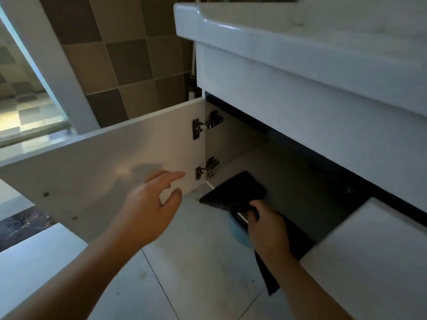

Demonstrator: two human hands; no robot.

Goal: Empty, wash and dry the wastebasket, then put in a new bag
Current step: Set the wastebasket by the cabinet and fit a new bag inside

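My right hand grips a flat black folded bag or cloth at the open front of the cabinet under the sink, its far end lying on the cabinet floor. A black strip hangs down below my wrist. Under the black thing shows a curved light-blue edge, perhaps the wastebasket; the rest of it is hidden. My left hand hovers with fingers spread and relaxed in front of the open left cabinet door, touching nothing.
The white washbasin overhangs the cabinet. The left door swings out wide on two metal hinges. The right door stands partly open at lower right. Pale floor tiles lie below, and a tiled wall stands behind.
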